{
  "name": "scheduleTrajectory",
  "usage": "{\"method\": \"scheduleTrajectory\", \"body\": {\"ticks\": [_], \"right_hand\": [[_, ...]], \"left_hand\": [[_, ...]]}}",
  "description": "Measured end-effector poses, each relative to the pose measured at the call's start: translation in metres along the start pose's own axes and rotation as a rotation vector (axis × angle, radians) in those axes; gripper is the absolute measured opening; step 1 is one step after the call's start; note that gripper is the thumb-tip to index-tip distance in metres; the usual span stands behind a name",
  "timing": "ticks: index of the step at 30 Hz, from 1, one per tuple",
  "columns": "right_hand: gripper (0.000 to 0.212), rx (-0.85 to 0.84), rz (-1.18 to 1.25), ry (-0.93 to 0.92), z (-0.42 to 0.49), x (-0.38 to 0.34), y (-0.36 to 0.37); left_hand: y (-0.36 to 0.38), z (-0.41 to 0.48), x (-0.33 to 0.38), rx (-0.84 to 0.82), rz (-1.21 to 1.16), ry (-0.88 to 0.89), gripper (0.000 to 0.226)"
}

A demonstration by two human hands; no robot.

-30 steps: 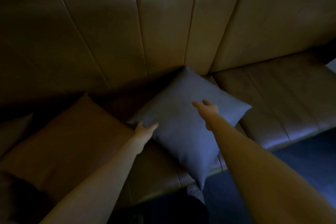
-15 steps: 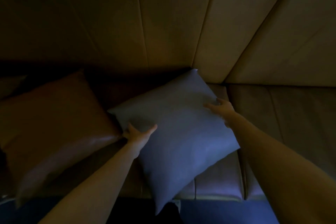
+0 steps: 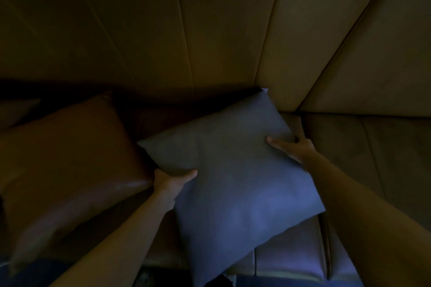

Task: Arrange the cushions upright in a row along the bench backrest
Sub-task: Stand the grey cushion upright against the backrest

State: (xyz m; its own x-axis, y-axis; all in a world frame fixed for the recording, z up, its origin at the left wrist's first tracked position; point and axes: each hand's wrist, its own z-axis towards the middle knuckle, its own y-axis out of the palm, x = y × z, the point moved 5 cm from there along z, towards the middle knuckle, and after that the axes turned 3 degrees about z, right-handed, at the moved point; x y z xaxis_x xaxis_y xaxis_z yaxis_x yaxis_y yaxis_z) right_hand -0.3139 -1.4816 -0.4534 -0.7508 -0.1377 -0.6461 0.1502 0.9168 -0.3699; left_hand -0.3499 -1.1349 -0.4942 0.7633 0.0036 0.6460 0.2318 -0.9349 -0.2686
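Note:
A grey-blue square cushion (image 3: 233, 179) lies slanted on the bench seat (image 3: 363, 147), one corner touching the backrest (image 3: 210, 30), another hanging over the front edge. My left hand (image 3: 169, 183) grips its left edge, thumb on top. My right hand (image 3: 292, 148) grips its right edge, fingers under, thumb on top. A brown leather cushion (image 3: 67, 161) lies tilted on the seat to the left, beside the grey one.
The tan padded backrest runs across the top and bends at a corner on the right. The seat's front edge (image 3: 291, 270) is at the bottom, with dark blue floor (image 3: 303, 283) below. The scene is dim.
Both hands went from resting on the grey cushion to gripping its left and right edges. My view moved closer and lower over the bench.

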Motion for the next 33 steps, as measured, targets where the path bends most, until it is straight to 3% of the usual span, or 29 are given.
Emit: {"method": "scheduleTrajectory", "body": {"ticks": [3,6,9,13,17,18,22,24,28,33], "right_hand": [[0.11,-0.031,0.148,0.047,-0.022,-0.005,-0.009],[0.109,-0.017,0.217,0.0,-0.033,-0.01,-0.02],[0.091,0.047,0.316,-0.077,-0.039,-0.023,-0.029],[0.102,0.083,0.434,-0.178,-0.041,-0.048,-0.026],[0.139,-0.002,0.486,-0.244,-0.035,-0.056,-0.004],[0.139,-0.021,0.469,-0.258,-0.034,-0.056,0.004],[0.109,0.03,0.408,-0.239,-0.025,-0.047,0.017],[0.11,0.045,0.41,-0.24,-0.022,-0.046,0.018],[0.131,0.086,0.343,-0.215,-0.026,-0.045,0.02],[0.094,0.162,0.321,-0.14,-0.029,-0.047,0.028]], "left_hand": [[0.003,-0.005,0.01,-0.02,-0.014,0.107,0.145],[0.006,-0.02,0.043,-0.037,0.022,0.21,0.127],[0.004,-0.023,0.085,-0.048,0.06,0.33,0.114],[0.003,-0.013,0.146,-0.116,0.054,0.487,0.102],[0.004,0.008,0.176,-0.239,0.12,0.452,0.091],[0.005,0.013,0.177,-0.274,0.144,0.421,0.088],[0.011,0.025,0.178,-0.322,0.154,0.398,0.081],[0.011,0.028,0.178,-0.321,0.141,0.394,0.08],[0.005,0.029,0.178,-0.326,0.131,0.377,0.079],[-0.005,0.02,0.192,-0.279,0.185,0.378,0.073]]}}
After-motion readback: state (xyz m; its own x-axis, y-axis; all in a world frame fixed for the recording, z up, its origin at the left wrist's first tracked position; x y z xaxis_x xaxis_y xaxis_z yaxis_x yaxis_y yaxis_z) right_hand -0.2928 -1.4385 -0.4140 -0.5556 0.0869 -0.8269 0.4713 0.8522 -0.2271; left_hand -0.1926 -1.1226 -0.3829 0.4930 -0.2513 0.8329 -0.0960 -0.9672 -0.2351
